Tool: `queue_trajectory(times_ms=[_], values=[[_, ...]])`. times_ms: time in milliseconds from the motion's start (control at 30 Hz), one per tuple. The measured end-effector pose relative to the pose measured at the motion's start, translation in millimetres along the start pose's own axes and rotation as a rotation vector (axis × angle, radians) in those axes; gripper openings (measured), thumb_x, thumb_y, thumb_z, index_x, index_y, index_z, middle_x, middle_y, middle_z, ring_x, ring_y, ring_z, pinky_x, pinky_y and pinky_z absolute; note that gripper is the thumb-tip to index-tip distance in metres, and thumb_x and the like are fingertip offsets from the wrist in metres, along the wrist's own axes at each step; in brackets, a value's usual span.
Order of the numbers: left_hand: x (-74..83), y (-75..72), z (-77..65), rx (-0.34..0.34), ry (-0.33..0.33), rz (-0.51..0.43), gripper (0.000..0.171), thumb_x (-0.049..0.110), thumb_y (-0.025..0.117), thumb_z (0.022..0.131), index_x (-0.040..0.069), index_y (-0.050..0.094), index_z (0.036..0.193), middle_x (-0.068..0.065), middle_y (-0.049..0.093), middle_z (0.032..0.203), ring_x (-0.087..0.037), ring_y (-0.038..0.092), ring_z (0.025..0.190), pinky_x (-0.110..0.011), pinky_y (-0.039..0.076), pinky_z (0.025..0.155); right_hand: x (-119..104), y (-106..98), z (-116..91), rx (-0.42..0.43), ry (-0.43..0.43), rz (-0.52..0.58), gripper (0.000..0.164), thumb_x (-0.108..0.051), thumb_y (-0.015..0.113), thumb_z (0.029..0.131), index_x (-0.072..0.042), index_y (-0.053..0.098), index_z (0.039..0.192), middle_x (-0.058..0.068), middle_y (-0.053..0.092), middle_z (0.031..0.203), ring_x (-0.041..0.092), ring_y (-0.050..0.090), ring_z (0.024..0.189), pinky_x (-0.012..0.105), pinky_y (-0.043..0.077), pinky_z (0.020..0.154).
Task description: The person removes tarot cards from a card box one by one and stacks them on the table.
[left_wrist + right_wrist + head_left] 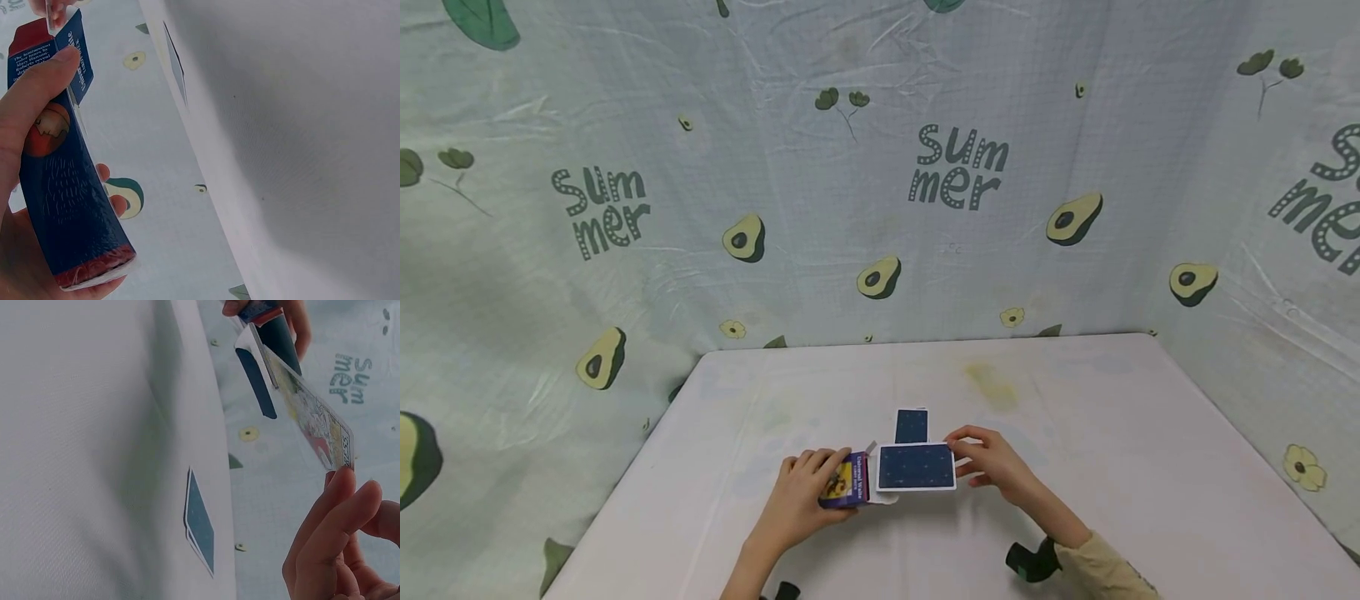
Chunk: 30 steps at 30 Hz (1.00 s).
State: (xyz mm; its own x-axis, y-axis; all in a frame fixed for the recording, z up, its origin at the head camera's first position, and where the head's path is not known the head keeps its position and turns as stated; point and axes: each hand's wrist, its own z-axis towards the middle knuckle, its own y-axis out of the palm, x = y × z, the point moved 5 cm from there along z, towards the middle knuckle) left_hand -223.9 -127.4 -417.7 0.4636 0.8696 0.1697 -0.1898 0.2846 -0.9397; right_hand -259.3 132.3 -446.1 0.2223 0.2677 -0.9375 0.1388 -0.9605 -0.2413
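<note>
My left hand grips a purple-blue tarot card box, fingers over its top and thumb along its side. The box's end flap stands open. Lengthwise before the open end extends a dark blue-backed tarot card with a white border; its printed face shows in the right wrist view. My right hand pinches the far end of that card between thumb and fingertips. Whether its other end is still inside the box is hard to tell. Behind it, more blue-backed cards lie on the table.
The white-covered table extends around both hands. A pale printed cloth with avocados and lettering hangs behind and at the sides. A black device sits at the right wrist.
</note>
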Motion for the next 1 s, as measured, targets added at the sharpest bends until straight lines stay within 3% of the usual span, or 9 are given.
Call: queue_trajectory(times_ms=[300, 1000], values=[[-5.3, -2.2, -3.7, 0.007, -0.002, -0.028, 0.079, 0.043, 0.08, 0.058, 0.017, 0.051, 0.126, 0.0, 0.057, 0.108, -0.02, 0.05, 0.098, -0.044, 0.037, 0.084, -1, -4, -3, 0.066, 0.019, 0.053, 0.028, -0.023, 0.057, 0.087, -0.004, 0.06, 0.107, 0.009, 0.066, 0.093, 0.015, 0.064, 0.067, 0.025, 0.049, 0.053], [-13.8, -0.9, -8.9, 0.035, -0.024, -0.014, 0.078, 0.044, 0.08, 0.057, 0.017, 0.051, 0.124, 0.0, 0.058, 0.108, -0.017, 0.051, 0.096, -0.041, 0.038, 0.082, 7, -14, 5, 0.059, 0.056, 0.199, 0.028, -0.018, 0.052, 0.089, 0.001, 0.056, 0.109, 0.014, 0.06, 0.104, 0.014, 0.064, 0.071, 0.021, 0.049, 0.056]])
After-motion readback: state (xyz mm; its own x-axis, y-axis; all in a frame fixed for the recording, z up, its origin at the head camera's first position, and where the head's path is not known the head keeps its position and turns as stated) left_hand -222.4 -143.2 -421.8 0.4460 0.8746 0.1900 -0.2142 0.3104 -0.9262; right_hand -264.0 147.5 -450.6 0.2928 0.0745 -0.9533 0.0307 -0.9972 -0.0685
